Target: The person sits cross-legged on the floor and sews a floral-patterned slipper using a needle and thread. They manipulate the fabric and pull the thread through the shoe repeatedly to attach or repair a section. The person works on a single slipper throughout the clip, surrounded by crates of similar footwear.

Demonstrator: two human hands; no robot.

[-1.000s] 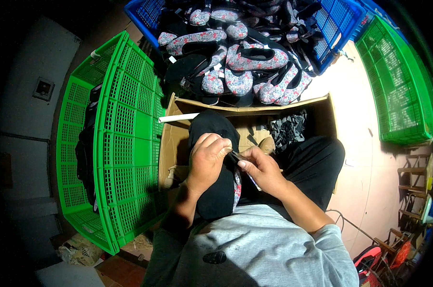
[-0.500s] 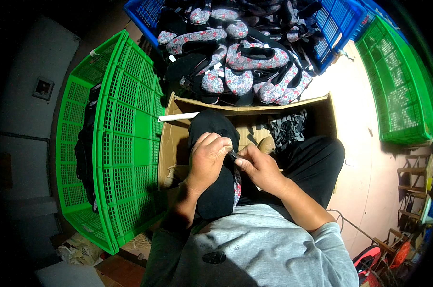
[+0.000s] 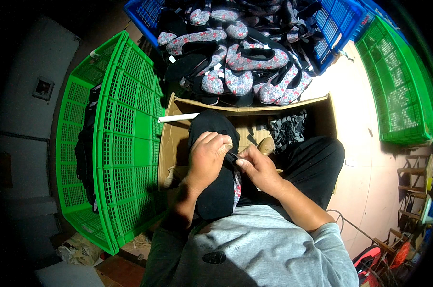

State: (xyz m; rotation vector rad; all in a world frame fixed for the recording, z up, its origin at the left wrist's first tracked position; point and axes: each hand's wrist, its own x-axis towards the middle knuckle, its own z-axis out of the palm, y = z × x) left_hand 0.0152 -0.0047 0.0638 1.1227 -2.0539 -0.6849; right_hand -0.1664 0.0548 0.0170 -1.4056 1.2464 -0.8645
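Observation:
Over my left knee, my left hand [image 3: 208,158] is closed, its thumb and fingers pressed on a small black piece [image 3: 231,157]. My right hand [image 3: 259,167] pinches the same black piece from the other side, thumb against forefinger. Just below, a narrow strip of floral-print shoe fabric [image 3: 237,186] shows beside my black trouser leg. Most of that floral item is hidden, and I cannot tell how the black piece joins it.
A cardboard box [image 3: 254,109] around my legs holds dark scraps [image 3: 289,129]. Beyond it, floral shoes [image 3: 257,58] are heaped before a blue crate [image 3: 341,28]. Green crates stand left [image 3: 130,143] and right [image 3: 398,86]. A white tube [image 3: 178,117] crosses the box's left edge.
Both hands stay almost in place. The black piece between them has shifted slightly, with a little more of it showing between the fingers.

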